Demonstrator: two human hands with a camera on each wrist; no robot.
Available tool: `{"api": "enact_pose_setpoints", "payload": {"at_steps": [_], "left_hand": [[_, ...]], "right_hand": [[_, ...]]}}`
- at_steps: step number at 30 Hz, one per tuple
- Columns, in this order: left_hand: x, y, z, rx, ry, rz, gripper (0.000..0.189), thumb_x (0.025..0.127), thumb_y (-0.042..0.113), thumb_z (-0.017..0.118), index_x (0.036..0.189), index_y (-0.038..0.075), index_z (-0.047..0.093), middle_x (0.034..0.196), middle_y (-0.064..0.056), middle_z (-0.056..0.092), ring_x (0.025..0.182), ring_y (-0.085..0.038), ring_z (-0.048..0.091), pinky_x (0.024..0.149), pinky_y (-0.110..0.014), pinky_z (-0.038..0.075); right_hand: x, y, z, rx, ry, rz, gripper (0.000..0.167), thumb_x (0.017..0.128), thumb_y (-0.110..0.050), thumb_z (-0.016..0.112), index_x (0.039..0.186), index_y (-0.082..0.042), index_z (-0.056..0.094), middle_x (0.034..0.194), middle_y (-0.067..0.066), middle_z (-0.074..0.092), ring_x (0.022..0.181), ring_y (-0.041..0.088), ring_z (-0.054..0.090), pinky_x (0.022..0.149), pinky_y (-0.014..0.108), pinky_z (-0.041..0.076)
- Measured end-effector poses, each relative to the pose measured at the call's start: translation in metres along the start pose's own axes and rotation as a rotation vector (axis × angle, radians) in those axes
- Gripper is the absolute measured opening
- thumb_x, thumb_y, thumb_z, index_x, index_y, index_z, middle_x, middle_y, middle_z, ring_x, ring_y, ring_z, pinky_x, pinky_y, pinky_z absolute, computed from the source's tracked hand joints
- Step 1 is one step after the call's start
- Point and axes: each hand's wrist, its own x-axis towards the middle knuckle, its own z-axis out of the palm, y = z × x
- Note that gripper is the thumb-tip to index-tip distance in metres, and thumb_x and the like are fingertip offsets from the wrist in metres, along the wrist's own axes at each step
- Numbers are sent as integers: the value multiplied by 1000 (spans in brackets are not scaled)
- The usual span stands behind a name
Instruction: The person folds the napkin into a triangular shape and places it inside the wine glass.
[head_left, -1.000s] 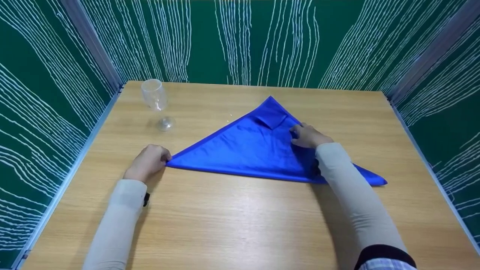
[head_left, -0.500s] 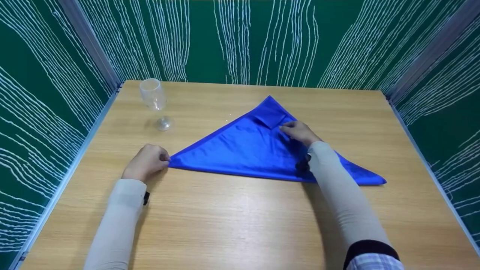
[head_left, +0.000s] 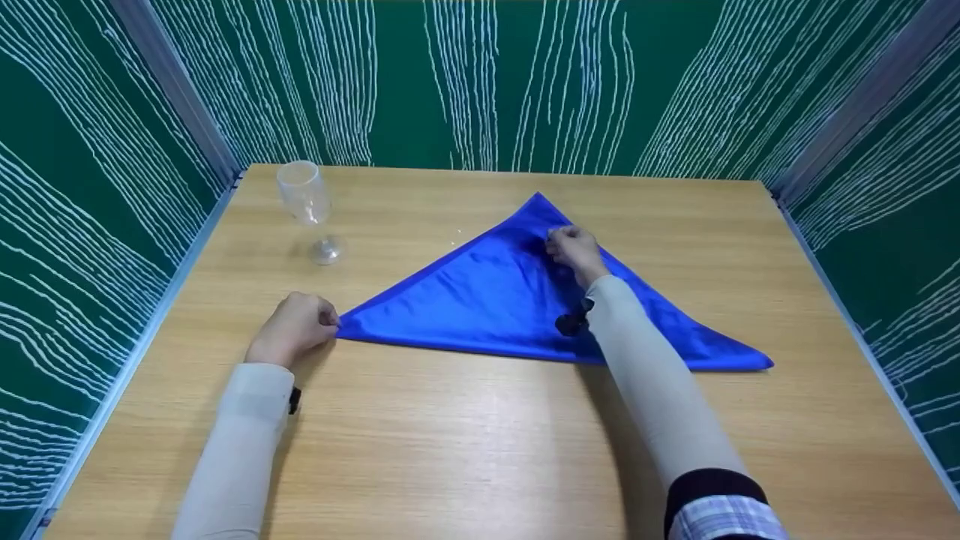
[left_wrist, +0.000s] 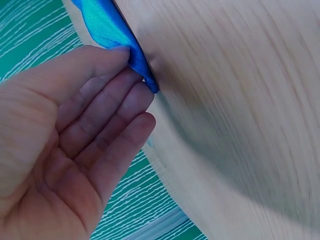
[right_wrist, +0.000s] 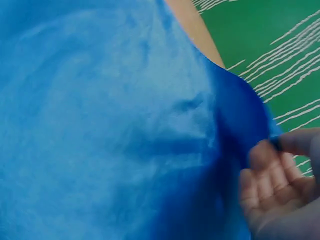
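Right hand (head_left: 576,251) has shifted leftward over blue cloth (head_left: 472,300), wine glass (head_left: 307,204) upright

Right hand (head_left: 576,252) farther left over the blue cloth (head_left: 465,301), corner flap no longer visible

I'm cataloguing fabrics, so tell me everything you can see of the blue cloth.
The cloth is bright blue and glossy, satin-like by its look, with a darker band along its left slanting edge and small wrinkles across its middle. It lies on the table as a wide triangle, apparently folded, its long edge near and its apex pointing away. The left hand pinches its left corner; the right hand pinches a bit near the apex. Its right corner lies untouched.
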Motion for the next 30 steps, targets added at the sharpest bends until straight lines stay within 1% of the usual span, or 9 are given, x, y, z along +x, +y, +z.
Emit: {"api": "enact_pose_setpoints", "payload": {"at_steps": [4,7,15,17,20,22,25,27,30], "left_hand": [[1,1,-1,-17,-5,-14,7,90,1,69,89,2,75,87,-8,69,79,-24,58,72,-37,50],[3,1,-1,-7,-8,-13,9,92,3,66,91,1,75,86,-8,68,80,-24,57,73,-37,48],[11,-3,0,54,1,-17,15,94,4,60,94,-1,74,88,-10,67,83,-27,57,79,-42,48],[12,-4,0,68,3,-18,16,94,4,58,95,-1,74,89,-11,67,84,-27,57,79,-42,48],[12,-6,0,75,-1,-29,18,95,6,57,98,-2,74,93,-13,68,85,-28,58,82,-43,50],[11,-5,0,52,-19,-49,21,97,10,57,103,-2,73,94,-13,69,85,-27,59,81,-43,50],[9,-4,-2,7,-51,-77,23,97,16,59,107,0,72,92,-12,69,81,-25,60,75,-40,51],[7,-4,-2,-26,-73,-89,23,96,18,62,107,1,72,89,-10,67,78,-23,60,70,-37,50],[6,-4,-4,-30,-79,-84,22,93,19,66,104,2,73,87,-8,67,74,-22,59,67,-34,49]], "right_hand": [[0,-13,2,198,67,-111,8,101,-10,52,94,-7,51,87,4,60,78,14,60,78,28,51],[-1,-22,2,292,95,-155,9,102,-9,52,94,-8,50,91,6,61,81,15,64,77,25,53],[1,-25,-4,384,102,-78,7,103,-9,54,99,-2,55,102,10,63,90,18,69,82,24,54],[3,-23,-4,407,98,-71,12,103,-9,54,107,2,56,109,13,62,96,20,68,87,25,54],[7,-17,-6,420,5,-67,37,105,-12,51,138,4,47,137,20,54,123,24,58,102,29,46],[9,-11,-9,372,-91,-59,53,106,-14,48,153,1,29,155,19,36,140,25,42,111,32,37],[11,-1,-14,221,-187,-66,61,107,-11,45,159,-2,15,164,16,20,148,27,27,116,35,29],[12,5,-17,81,-158,-98,56,105,-7,45,157,1,23,161,18,26,146,28,30,114,36,32],[13,9,-23,-168,-43,-165,46,101,-3,48,146,5,43,148,22,46,135,30,45,109,36,38]]}}
